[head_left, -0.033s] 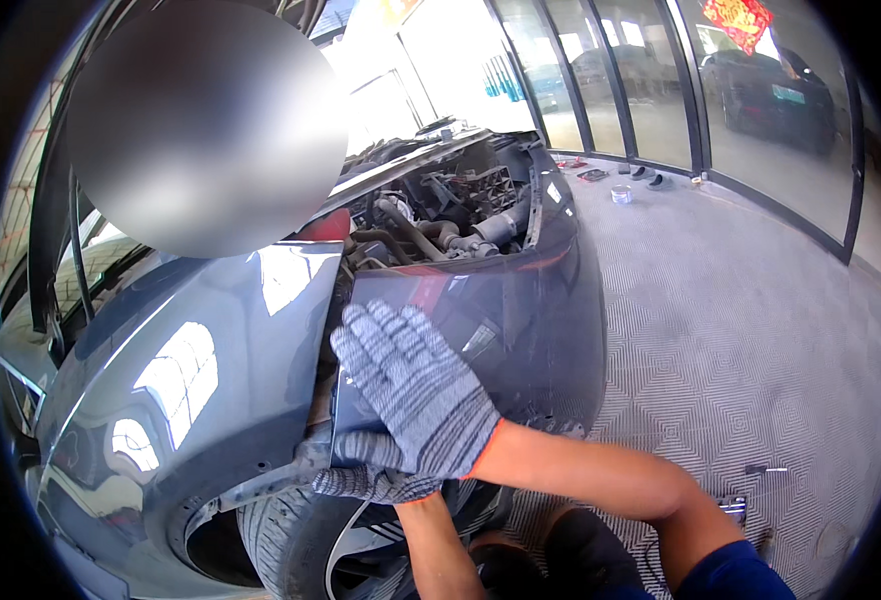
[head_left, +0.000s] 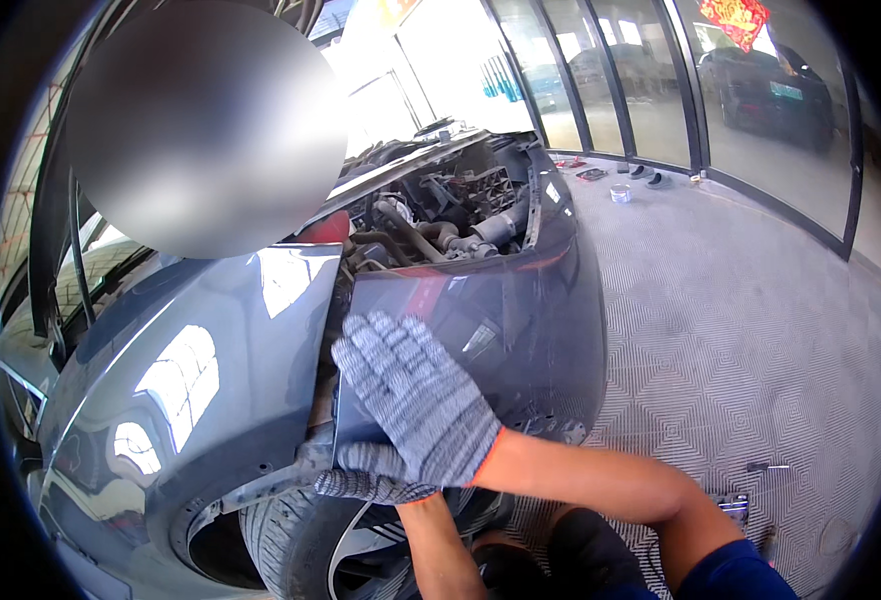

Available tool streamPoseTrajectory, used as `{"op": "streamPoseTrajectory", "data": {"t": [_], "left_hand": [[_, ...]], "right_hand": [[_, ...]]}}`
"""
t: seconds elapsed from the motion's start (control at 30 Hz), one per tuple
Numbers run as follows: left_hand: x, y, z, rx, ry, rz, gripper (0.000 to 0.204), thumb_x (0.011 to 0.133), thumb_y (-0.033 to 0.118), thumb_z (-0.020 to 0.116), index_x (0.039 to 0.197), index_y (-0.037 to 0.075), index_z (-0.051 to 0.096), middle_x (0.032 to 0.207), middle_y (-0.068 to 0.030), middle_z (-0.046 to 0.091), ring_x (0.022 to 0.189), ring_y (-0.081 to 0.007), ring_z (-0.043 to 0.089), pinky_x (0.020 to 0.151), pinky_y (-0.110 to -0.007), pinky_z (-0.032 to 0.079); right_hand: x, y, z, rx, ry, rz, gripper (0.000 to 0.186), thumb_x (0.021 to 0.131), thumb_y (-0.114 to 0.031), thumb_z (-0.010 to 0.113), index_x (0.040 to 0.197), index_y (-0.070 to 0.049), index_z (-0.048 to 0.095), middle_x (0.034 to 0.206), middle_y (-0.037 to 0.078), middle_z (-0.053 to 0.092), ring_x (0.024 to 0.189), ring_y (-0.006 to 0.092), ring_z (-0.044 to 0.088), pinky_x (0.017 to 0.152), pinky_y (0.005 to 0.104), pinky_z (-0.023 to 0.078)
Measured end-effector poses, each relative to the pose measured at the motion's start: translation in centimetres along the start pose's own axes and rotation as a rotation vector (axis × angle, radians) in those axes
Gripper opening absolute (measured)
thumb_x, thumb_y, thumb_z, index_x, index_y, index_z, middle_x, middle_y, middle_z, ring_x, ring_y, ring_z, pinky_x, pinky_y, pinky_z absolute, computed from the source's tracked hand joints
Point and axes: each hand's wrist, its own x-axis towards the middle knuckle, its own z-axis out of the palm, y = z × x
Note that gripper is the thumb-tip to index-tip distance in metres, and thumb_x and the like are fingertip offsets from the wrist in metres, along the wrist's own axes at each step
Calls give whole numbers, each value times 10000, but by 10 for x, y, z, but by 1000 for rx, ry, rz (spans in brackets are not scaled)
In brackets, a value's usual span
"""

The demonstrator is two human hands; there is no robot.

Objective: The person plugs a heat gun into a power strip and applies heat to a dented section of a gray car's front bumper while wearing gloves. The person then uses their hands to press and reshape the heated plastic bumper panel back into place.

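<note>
My right hand (head_left: 423, 405), in a grey striped knit glove with an orange cuff, lies flat with fingers stretched against the dark grey front bumper (head_left: 541, 320) of a car, by its seam with the fender. Under it is my left hand (head_left: 379, 487), gloved alike, at the bumper's lower corner above the wheel arch; the right hand hides much of it, so its grip is unclear. The glossy grey fender (head_left: 231, 370) stands to the left, a narrow dark gap between it and the bumper. Below my hands shows the front tyre (head_left: 291, 545).
Beyond the bumper lies the uncovered engine bay (head_left: 451, 215) with hoses and pipes. On the patterned floor (head_left: 701, 340) at right are a screwdriver-like tool (head_left: 767, 467) and a small metallic item (head_left: 734, 508). A can (head_left: 621, 194) stands near the glass partition (head_left: 651, 90). A blurred disc covers the upper left.
</note>
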Motion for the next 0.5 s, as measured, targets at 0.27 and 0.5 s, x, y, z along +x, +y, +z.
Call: {"op": "streamPoseTrajectory", "data": {"t": [0.27,0.5], "left_hand": [[-13,10,1,3,5,6,690,751,345,652,1334,57,420,1356,-153,440,1253,-292,423,1053,-497,319],[-4,6,5,17,19,-75,633,770,331,642,1312,60,460,1333,-153,474,1235,-291,449,1045,-504,327]], "right_hand": [[-34,-8,4,-46,-14,-93,732,873,-549,429,1404,-56,328,1443,186,317,1346,332,299,1127,451,174],[-20,22,-4,-63,-32,-66,805,844,-578,453,1401,-15,307,1436,236,299,1346,363,277,1123,473,165]]}}
